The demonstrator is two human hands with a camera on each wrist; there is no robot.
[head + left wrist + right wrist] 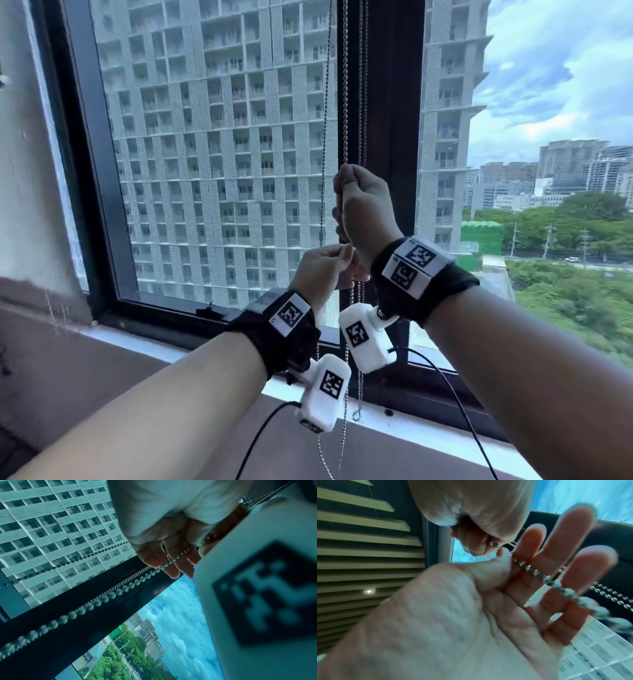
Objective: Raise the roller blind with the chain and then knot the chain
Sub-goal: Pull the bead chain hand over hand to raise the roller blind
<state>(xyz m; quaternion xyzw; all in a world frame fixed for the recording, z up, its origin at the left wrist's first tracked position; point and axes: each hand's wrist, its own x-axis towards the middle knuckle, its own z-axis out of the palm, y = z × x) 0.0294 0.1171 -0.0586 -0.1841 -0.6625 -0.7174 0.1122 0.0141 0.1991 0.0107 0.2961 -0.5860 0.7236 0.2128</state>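
A metal bead chain hangs down in front of the dark window mullion. My right hand grips it in a fist at mid-window height. Just below, my left hand pinches the same chain between thumb and forefinger, its other fingers held straight. The right wrist view shows that pinch up close, with the fisted right hand beyond it. In the left wrist view the chain runs up to my left fingers. Slack loops dangle below the hands. The blind itself is out of view.
A thin dark bead cord hangs just left of the metal chain, in front of the glass. The white window sill lies under the hands. Black cables from the wrist cameras trail down near the loops. The wall stands at far left.
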